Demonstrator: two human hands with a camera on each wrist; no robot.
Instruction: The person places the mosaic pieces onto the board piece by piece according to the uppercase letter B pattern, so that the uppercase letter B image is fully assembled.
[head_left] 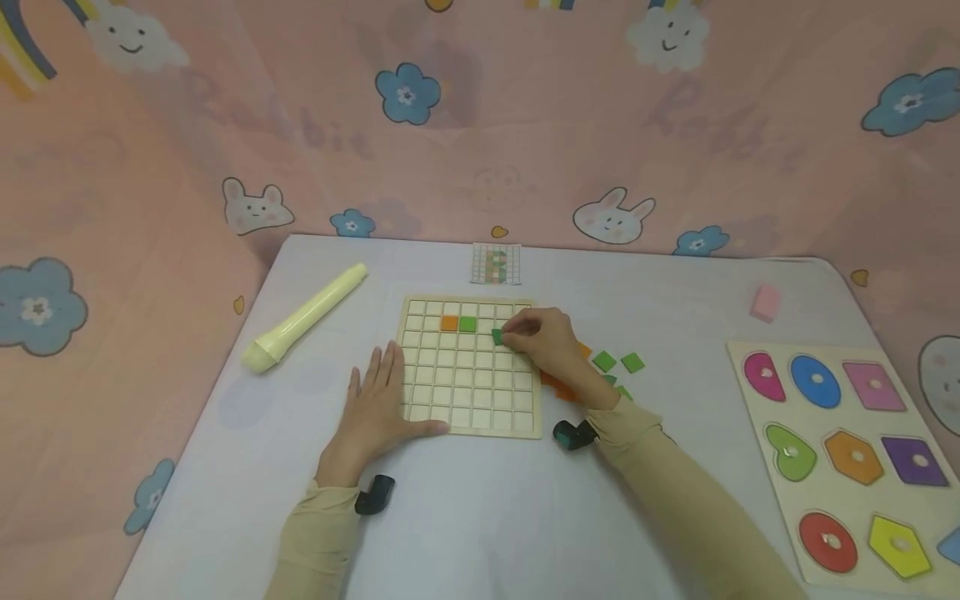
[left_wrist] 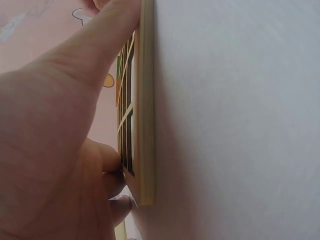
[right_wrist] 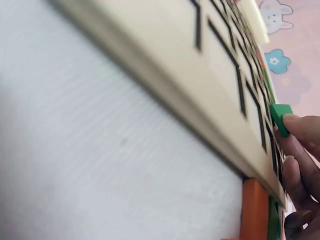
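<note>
In the head view I see a pale gridded board [head_left: 480, 377] on the white tabletop [head_left: 480, 521], its near edge facing the person. The left hand [head_left: 375, 421] lies at its near-left corner, fingers straight along the left edge and thumb stretched out to the near edge. The right hand [head_left: 551, 342] pinches a green tile [head_left: 497, 337] over the right half of the grid; just left and farther, an orange tile [head_left: 449, 323] and a second green tile [head_left: 468, 324] sit side by side in the second row from the far edge. Loose orange pieces [head_left: 561, 387] and loose green pieces [head_left: 632, 362] crowd the board's right edge, partly under the right arm. White cloth opens on the near side between the forearms, and another stretch runs right toward a shape puzzle [head_left: 832, 498]. A yellow stick [head_left: 303, 321] lies left. The small pattern card [head_left: 496, 264] beyond the far edge carries a coloured grid; faint lettering on the pink backdrop [head_left: 510, 83] is too washed out to read. In the left wrist view, the thumb reaches along the board's near edge and fingertips touch its left side. In the right wrist view, thumb and forefinger grip the tilted tile at the grid, the other fingers curled; I can't tell whether it touches.
</note>
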